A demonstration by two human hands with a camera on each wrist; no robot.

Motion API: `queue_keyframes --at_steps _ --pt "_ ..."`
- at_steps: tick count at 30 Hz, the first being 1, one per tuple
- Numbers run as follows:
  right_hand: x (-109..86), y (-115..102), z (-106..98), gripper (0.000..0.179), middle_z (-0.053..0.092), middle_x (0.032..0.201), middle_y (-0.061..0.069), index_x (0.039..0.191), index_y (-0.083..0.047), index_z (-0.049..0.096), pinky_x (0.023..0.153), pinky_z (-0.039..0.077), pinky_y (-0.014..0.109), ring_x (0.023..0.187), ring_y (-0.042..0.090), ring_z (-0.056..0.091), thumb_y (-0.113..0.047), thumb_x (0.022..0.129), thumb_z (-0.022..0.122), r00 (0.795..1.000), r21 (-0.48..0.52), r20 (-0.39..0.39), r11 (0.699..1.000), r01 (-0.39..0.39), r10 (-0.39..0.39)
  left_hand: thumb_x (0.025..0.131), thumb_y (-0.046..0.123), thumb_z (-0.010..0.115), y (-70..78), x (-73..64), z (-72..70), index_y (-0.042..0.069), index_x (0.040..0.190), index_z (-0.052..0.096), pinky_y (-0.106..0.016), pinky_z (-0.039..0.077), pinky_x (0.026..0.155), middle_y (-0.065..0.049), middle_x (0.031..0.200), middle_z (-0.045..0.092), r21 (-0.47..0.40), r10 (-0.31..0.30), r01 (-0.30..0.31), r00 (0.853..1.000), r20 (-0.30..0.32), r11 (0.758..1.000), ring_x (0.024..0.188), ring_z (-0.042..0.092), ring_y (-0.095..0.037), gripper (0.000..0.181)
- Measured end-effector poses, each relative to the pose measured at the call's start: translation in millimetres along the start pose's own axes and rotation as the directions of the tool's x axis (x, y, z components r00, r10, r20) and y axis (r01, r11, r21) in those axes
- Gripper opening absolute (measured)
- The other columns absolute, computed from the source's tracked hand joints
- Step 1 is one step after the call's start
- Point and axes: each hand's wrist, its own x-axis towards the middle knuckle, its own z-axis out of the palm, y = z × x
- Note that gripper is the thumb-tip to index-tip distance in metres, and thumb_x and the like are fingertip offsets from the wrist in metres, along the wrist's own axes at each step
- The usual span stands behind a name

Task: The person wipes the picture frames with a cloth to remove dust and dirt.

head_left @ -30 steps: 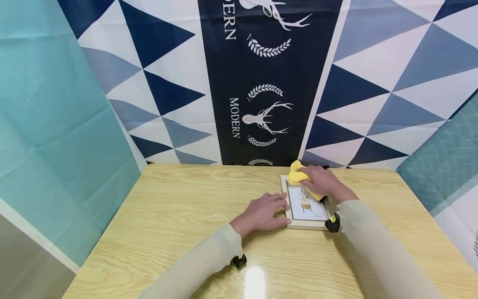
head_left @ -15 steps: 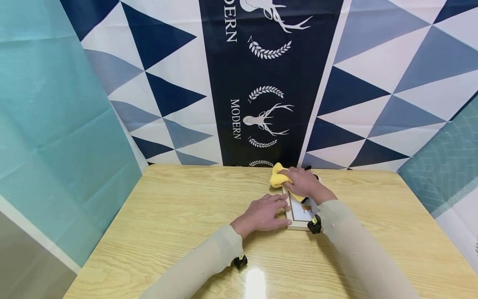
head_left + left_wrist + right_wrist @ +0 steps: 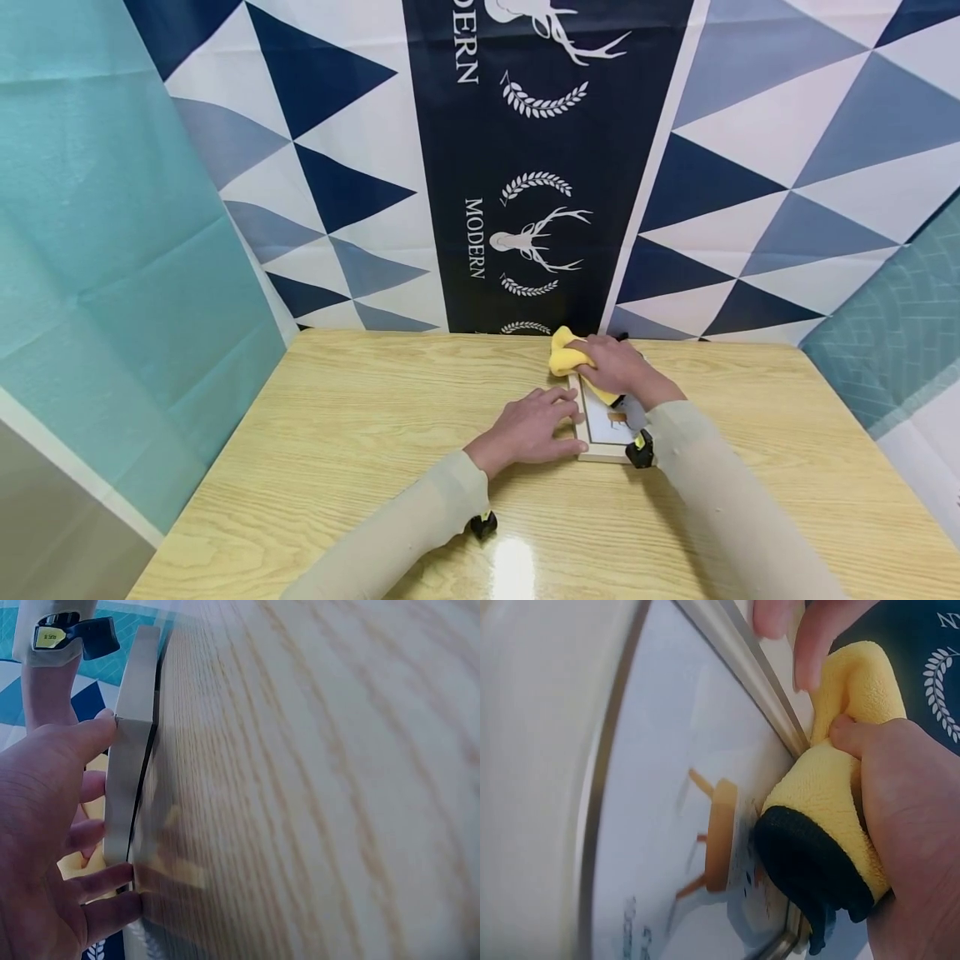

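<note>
A framed picture [image 3: 603, 453] with a pale frame and white print lies near the table's back edge. My right hand [image 3: 621, 367] grips a bunched yellow cloth [image 3: 567, 361] over the frame's far left part, hiding much of the print. In the right wrist view, the cloth's dark border touches the picture's glossy face [image 3: 652, 780], beside an orange chair-like drawing [image 3: 721, 836]. My left hand [image 3: 527, 427] rests with spread fingers against the frame's left side. From the left wrist view, the thumb and fingers lie along the frame's outer edge [image 3: 129, 769].
The wooden table [image 3: 360, 417] extends around the frame. Behind it hangs a patterned cloth backdrop [image 3: 517, 167] with triangles and deer heads, close to the right hand. A teal sheet [image 3: 135, 250] hangs at the left. Black wrist devices are strapped to both wrists.
My right hand has moved the yellow cloth leftward across the picture to its far left corner, then slightly back right. The left hand stays on the frame's left side.
</note>
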Motion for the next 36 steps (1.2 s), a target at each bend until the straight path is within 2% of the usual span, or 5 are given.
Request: queue_keyframes --at_steps 6,12,16,24,36 --pt "8.0 55.3 38.0 0.047 0.077 0.132 0.016 0.147 -0.026 0.070 0.086 0.058 0.067 0.113 0.041 0.074 -0.055 0.113 0.059 0.997 0.014 -0.068 1.000 0.026 -0.025 0.108 0.062 0.067 -0.5 0.4 0.8 0.033 0.140 0.071 -0.047 0.062 0.105 0.007 0.176 0.051 0.007 0.000 0.000 1.000 -0.006 1.000 0.151 0.059 -0.022 0.043" --pt "-21.9 15.2 -18.2 0.046 0.074 0.136 0.025 0.150 -0.008 0.068 0.097 0.056 0.072 0.120 0.048 0.072 -0.032 0.111 0.067 0.997 0.035 0.016 0.996 -0.077 0.077 0.108 0.062 0.067 0.8 0.8 1.4 0.033 0.141 0.071 -0.046 0.062 0.104 0.007 0.175 0.052 0.009 -0.006 0.006 1.000 -0.002 1.000 0.149 0.060 -0.021 0.044" --pt "-38.2 13.4 -37.1 0.049 0.073 0.135 0.028 0.153 -0.003 0.064 0.101 0.055 0.069 0.121 0.048 0.070 -0.028 0.112 0.066 0.989 0.041 0.057 0.989 -0.139 0.137 0.107 0.062 0.068 1.1 0.2 0.7 0.034 0.141 0.072 -0.046 0.062 0.103 0.007 0.174 0.052 0.009 -0.009 0.009 1.000 -0.005 1.000 0.147 0.061 -0.021 0.044" --pt "-55.0 41.5 -39.9 0.046 0.072 0.135 0.033 0.148 0.002 0.065 0.105 0.053 0.071 0.123 0.052 0.068 -0.024 0.111 0.068 0.985 0.092 0.040 0.981 -0.173 0.170 0.108 0.062 0.067 1.9 -0.3 -0.2 0.033 0.142 0.072 -0.047 0.063 0.103 0.007 0.175 0.052 0.012 -0.007 0.007 1.000 -0.003 1.000 0.147 0.061 -0.022 0.045" --pt "-57.0 41.0 -37.5 0.043 0.073 0.130 0.032 0.146 0.001 0.067 0.101 0.053 0.071 0.117 0.050 0.069 -0.022 0.109 0.068 0.985 0.099 0.014 0.980 -0.171 0.170 0.108 0.063 0.065 1.1 1.0 1.2 0.033 0.143 0.071 -0.045 0.063 0.104 0.008 0.178 0.049 0.026 -0.010 0.009 1.000 0.005 1.000 0.150 0.061 -0.023 0.046"
